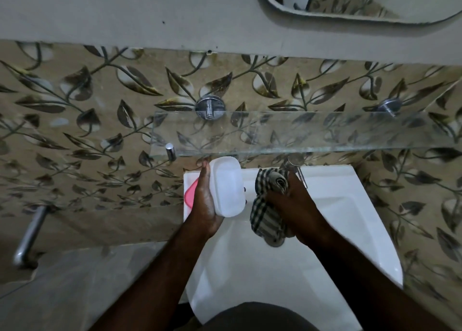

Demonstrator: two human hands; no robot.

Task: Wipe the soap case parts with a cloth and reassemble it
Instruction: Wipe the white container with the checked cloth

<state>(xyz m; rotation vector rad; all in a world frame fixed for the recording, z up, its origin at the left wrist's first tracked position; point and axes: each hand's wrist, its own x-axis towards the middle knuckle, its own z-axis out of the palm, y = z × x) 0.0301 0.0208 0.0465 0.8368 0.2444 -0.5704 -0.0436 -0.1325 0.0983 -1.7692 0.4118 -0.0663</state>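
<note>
Okay, step: I'm reading this as the wiping stage, with one part in hand and reassembly not yet begun.
white case part (226, 185): sitting at frame centre over the left side of the sink (337, 205), long axis running up-down the frame, what looks like its hollow side facing me.
left hand (205, 200): I'm clamping it round the white case part from the part's left side, palm lying along the long edge.
right hand (297, 200): I'm gripping the cloth in it, fingers curled round the wad, just right of centre.
cloth (267, 215): checked, bunched at the top and hanging down over the basin. It's just beside the white case part, and I'm not seeing contact.
pink part (191, 193): lying on the sink rim left of centre, mostly hidden behind my left hand. Wiped or not, I can't tell.
tap (297, 170): poking out just above the cloth, under the glass shelf (300, 133).
arms: both forearms are coming in from the bottom of the frame and converging on centre, elbows out of view.
next move: I'm expecting to bring the cloth left into the hollow and run it round the walls and corners, with the left grip bracing against that push.
risk: smooth plastic, possibly wet. I'm judging it slips easily if the clamp loosens.
</note>
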